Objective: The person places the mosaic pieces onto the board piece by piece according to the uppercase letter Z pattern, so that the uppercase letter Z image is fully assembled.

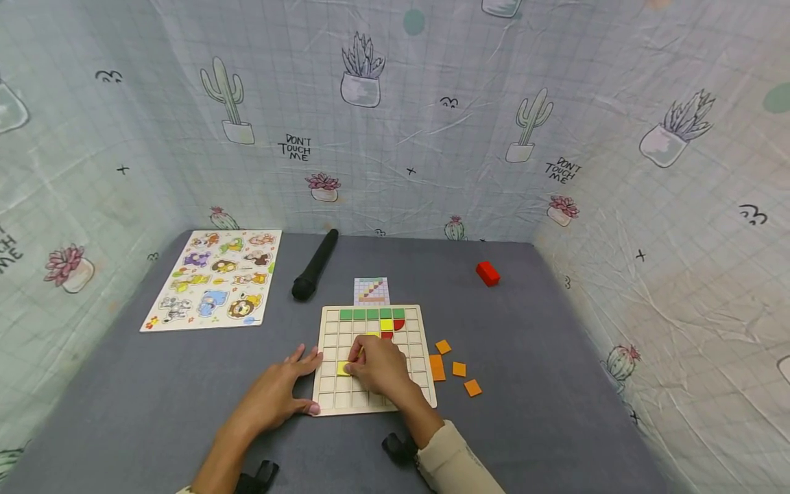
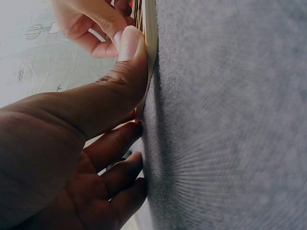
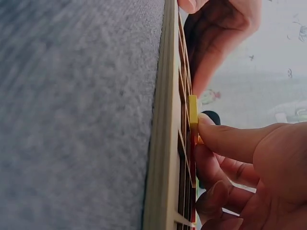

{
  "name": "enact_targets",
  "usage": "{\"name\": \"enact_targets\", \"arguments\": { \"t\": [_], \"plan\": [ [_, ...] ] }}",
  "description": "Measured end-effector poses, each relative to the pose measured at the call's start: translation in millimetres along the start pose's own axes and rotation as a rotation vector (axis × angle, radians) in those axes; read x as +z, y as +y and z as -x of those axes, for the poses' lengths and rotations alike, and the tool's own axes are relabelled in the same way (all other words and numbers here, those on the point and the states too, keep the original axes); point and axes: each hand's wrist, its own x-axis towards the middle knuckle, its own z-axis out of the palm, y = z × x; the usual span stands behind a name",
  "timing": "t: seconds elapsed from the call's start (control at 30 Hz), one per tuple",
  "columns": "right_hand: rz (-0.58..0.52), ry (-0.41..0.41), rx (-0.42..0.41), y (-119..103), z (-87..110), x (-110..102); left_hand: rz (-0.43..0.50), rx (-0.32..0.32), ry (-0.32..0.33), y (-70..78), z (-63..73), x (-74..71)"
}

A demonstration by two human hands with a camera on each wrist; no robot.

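Observation:
A wooden grid board (image 1: 329, 398) lies on the grey table. My left hand (image 1: 278, 391) rests at its left edge, fingers fairly straight and spread; the thumb (image 2: 129, 48) presses the board's side near the corner. Over the grid, my right hand (image 1: 381, 367) pinches a small yellow tile (image 1: 342, 369) between thumb and index finger, low against the board. In the right wrist view, this tile (image 3: 193, 112) stands just above the grid lines at the thumb tip. Green tiles (image 1: 372, 314), a yellow tile (image 1: 386, 324) and red pieces (image 1: 398, 324) sit in far cells; the right hand covers part of the grid.
Several orange tiles (image 1: 459, 369) lie right of the board. Behind it is a small pattern card (image 1: 372, 291). A black microphone (image 1: 316, 266) and an animal picture board (image 1: 212, 281) lie to the left, a red block (image 1: 488, 274) at back right. A printed curtain (image 1: 395, 137) surrounds the table.

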Motion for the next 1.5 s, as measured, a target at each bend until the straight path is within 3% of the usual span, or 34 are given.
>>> {"name": "enact_targets", "arguments": {
  "t": [0.5,0.73,0.97,1.27,1.5],
  "plan": [
    [0.047,-0.053,-0.025,-7,0.2,0,0.004,-0.021,-0.012,1.0,-0.8,-0.2],
    [0.059,-0.01,-0.044,-10,-3.7,3,-0.004,-0.021,-0.017,1.5,-1.3,-2.2],
    [0.065,-0.022,-0.031,-10,-1.1,0,-0.007,-0.019,-0.017,0.7,-0.7,-1.5],
    [-0.102,-0.05,-0.089,9,4.8,-12,-0.01,-0.032,-0.023,1.2,-0.7,-1.0],
    [-0.255,0.015,-0.042,33,14.1,-31,-0.017,-0.051,-0.039,3.1,-1.2,-0.7]
  ]
}}
